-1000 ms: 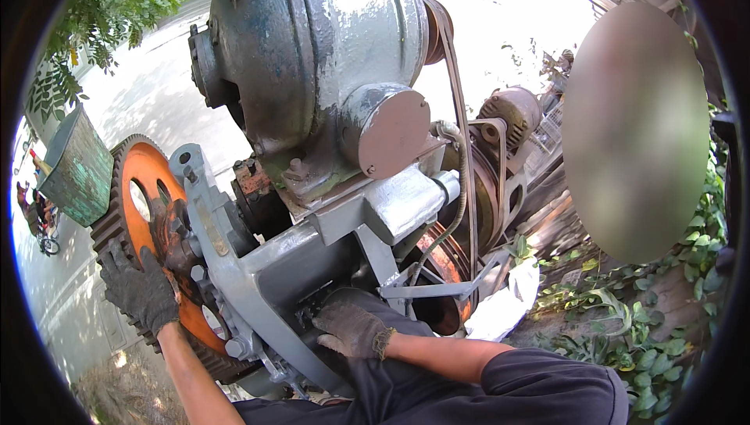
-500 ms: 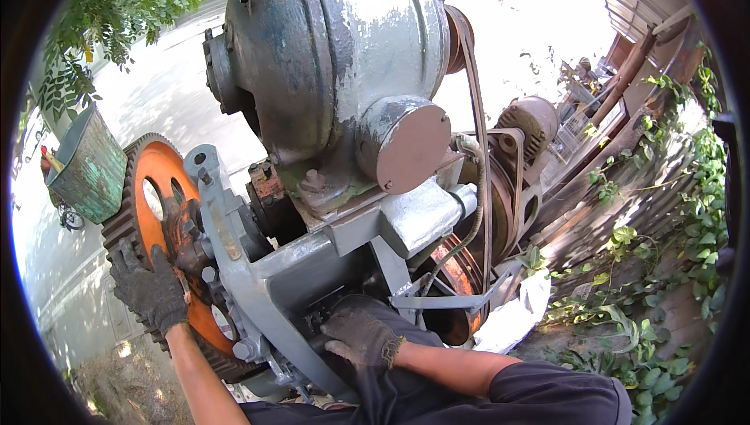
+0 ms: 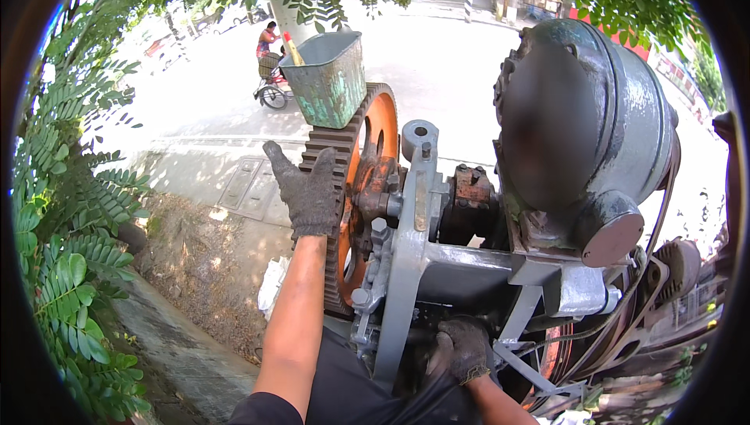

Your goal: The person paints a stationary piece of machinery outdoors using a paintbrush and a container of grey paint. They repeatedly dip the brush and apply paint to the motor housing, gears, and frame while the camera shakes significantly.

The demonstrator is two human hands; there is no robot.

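My left hand (image 3: 306,194), in a dark work glove, is raised with its fingers apart and holds nothing. It is beside the toothed rim of a large gear wheel (image 3: 379,116) with an orange inner face; I cannot tell whether it touches the teeth. Low inside a grey metal frame (image 3: 400,288), my gloved right hand (image 3: 466,349) is near my dark-trousered leg. Its fingers are bent and partly lost in shadow, so any grip is hidden. A big, worn grey motor (image 3: 637,105) sits on top of the frame at the right.
A weathered green bucket (image 3: 332,85) with a wooden handle in it stands behind the gear. Drive belts and a pulley (image 3: 680,265) are at the right. Leafy branches (image 3: 74,292) fill the left side. A person (image 3: 267,41) is by a cycle (image 3: 273,95) on the road.
My view has turned left, so the machine is farther right. My left hand has gone from lying against the gear to being raised with fingers spread. My right hand stays low in the frame.
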